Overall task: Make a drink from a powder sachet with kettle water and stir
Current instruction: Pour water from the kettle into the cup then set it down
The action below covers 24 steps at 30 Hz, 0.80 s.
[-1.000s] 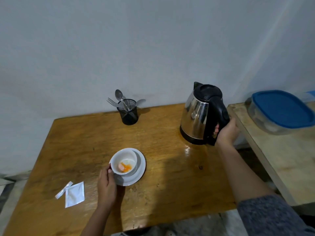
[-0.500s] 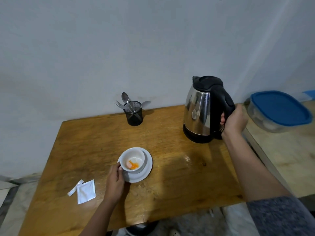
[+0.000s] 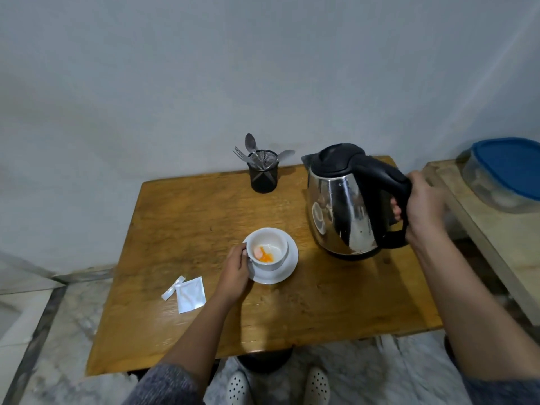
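A white cup [image 3: 270, 249] with orange powder in its bottom stands on a white saucer [image 3: 285, 270] in the middle of the wooden table [image 3: 187, 217]. My left hand [image 3: 235, 273] grips the cup's left side. A steel kettle [image 3: 342, 211] with a black lid and handle hangs just above the table, right of the cup, its spout pointing left. My right hand [image 3: 423, 209] is closed round the kettle's handle. The torn white sachet [image 3: 191, 293] and its torn-off strip [image 3: 173, 287] lie flat left of my left hand.
A black mesh holder [image 3: 263, 173] with spoons and a fork stands at the table's back edge by the wall. A second, lighter surface [image 3: 479, 229] on the right carries a clear container with a blue lid [image 3: 508, 171]. My feet show below the table's front edge.
My right hand has lifted the kettle off the table and carried it forward and left, closer to the cup. My left hand stays on the cup.
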Motion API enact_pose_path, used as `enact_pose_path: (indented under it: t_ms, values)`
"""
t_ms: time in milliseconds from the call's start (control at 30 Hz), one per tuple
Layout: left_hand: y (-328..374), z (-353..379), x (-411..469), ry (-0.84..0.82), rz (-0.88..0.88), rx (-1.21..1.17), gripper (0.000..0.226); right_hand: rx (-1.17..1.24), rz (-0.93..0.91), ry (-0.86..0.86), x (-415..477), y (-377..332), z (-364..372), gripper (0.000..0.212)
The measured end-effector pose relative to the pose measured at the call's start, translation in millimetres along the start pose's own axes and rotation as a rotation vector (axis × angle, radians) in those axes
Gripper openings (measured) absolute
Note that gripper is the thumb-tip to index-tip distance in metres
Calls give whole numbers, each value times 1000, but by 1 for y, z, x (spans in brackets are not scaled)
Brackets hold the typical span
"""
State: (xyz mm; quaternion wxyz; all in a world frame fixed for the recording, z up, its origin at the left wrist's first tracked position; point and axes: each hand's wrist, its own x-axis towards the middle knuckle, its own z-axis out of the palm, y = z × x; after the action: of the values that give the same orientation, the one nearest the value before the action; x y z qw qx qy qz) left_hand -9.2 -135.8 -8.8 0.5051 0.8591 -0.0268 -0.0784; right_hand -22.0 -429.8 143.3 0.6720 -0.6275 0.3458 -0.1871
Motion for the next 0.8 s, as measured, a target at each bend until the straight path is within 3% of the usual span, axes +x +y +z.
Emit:
enact_pose_path:
  t_ms: [433,800]
  values:
    - [-3,-6,3,-44,-57,43,26,-316,-84,-150,-31,0,5,30]
    - [-5,-6,5,-64,-102,59,28,-531,-139,-149,-36,4,8,42]
